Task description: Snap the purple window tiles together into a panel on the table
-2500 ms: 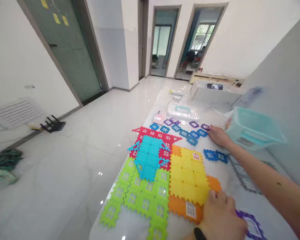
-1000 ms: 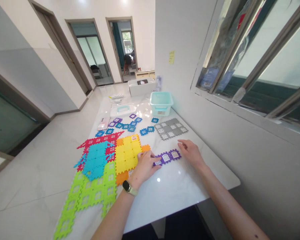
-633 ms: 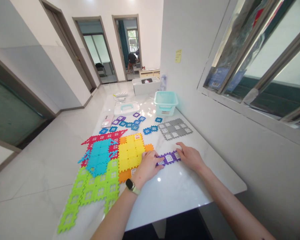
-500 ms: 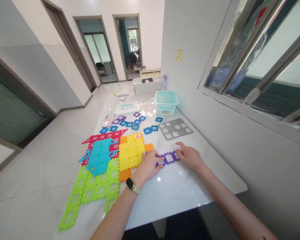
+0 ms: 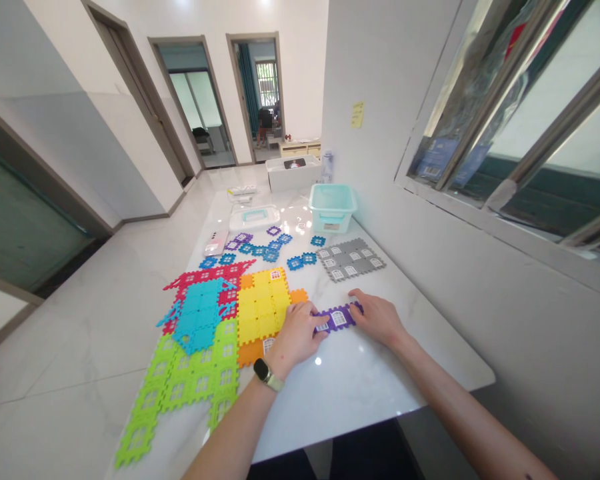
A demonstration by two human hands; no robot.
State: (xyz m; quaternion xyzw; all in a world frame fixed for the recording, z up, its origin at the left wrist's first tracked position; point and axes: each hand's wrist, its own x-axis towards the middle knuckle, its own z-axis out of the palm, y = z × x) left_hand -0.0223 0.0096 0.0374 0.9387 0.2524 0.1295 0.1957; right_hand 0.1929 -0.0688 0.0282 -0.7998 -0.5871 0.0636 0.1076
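A short strip of purple interlocking tiles [image 5: 339,318] with white window inserts lies on the table. My left hand [image 5: 300,333], with a watch at its wrist, grips the strip's left end. At the right end my right hand [image 5: 380,320] holds on with thumb and fingers, the index finger reaching past the far edge. Both hands hide the strip's ends. Left of my left hand lies a yellow panel [image 5: 263,303], with orange tiles [image 5: 251,353] along its near edge. Beyond my right hand lies a grey panel [image 5: 349,255] with several white windows.
Cyan [image 5: 200,310], red [image 5: 193,273] and lime-green panels [image 5: 203,380] lie at the left. Blue tiles [image 5: 271,254] are scattered farther back. Behind them are a mint bin [image 5: 332,217], its white lid [image 5: 255,219], a pink phone [image 5: 216,243] and a white box [image 5: 293,177]. A wall borders the right.
My right hand has shifted slightly left, with its fingers covering more of the purple strip's right end. My left hand stays on the other end.
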